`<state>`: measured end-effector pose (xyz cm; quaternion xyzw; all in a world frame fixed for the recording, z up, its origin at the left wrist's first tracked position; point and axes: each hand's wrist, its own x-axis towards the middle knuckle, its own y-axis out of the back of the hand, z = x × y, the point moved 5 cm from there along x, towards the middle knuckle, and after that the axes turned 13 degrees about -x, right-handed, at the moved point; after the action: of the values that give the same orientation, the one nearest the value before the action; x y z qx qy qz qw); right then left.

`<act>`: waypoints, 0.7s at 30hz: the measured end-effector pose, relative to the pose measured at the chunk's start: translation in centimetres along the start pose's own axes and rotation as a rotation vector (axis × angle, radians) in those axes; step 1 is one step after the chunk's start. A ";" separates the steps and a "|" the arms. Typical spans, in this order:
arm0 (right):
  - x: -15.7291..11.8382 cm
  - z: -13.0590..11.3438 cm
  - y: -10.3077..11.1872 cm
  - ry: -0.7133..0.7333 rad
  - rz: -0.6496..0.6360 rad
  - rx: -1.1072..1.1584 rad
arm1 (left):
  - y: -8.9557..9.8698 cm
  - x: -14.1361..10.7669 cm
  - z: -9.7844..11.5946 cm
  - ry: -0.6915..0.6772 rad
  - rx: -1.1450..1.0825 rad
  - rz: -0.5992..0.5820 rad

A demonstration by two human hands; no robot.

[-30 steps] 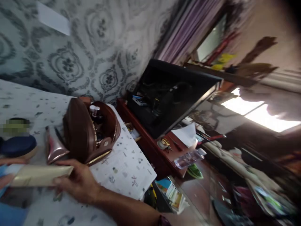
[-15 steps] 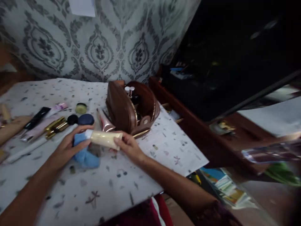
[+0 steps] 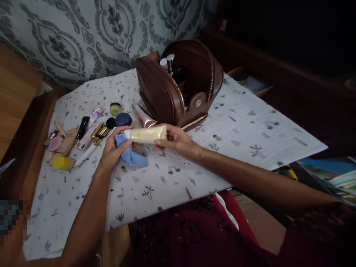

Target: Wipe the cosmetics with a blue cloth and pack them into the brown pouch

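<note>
A cream-yellow squeeze tube [image 3: 147, 135] with a white cap lies level between my two hands, above the patterned tablecloth. My right hand [image 3: 176, 140] pinches its flat end. At the cap end, my left hand [image 3: 114, 146] is closed around a blue cloth [image 3: 132, 156], pressing it against the cap; the rest of the cloth hangs down below the tube. Just behind the tube lies a shiny pink tube [image 3: 144, 116]. A brown cosmetic bag [image 3: 164, 91] stands unzipped beyond my right hand, with silver-capped bottles [image 3: 170, 62] inside.
On the left of the tablecloth [image 3: 167, 185] lie several cosmetics: a navy round container [image 3: 123, 119], a green-lidded jar [image 3: 115, 108], gold tubes [image 3: 100, 132], a black tube [image 3: 82, 128] and a yellow-capped bottle [image 3: 62, 162]. A patterned wall rises behind.
The view has shifted, turning down and closer to the bag. Both hands keep hold of the tube and cloth in much the same pose.
</note>
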<state>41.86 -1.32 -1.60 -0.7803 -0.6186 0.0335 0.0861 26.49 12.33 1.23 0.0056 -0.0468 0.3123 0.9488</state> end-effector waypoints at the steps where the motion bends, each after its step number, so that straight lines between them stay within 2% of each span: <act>1: 0.0 0.0 0.0 0.002 -0.006 0.001 | 0.0 0.0 0.0 0.000 -0.007 -0.002; 8: -0.1 0.0 0.0 0.028 -0.022 -0.031 | 0.5 -0.2 -0.5 0.058 -0.055 0.053; 15: -0.2 -0.3 -0.1 0.056 -0.006 -0.078 | 1.3 -0.4 -1.0 0.106 -0.060 0.183; 21: -0.2 0.0 -0.4 -0.050 0.016 0.020 | 1.0 -0.4 0.1 0.046 0.028 0.076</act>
<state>41.44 -1.43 -1.50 -0.7833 -0.6138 0.0598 0.0785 25.59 12.86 1.30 0.0097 -0.0206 0.3486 0.9370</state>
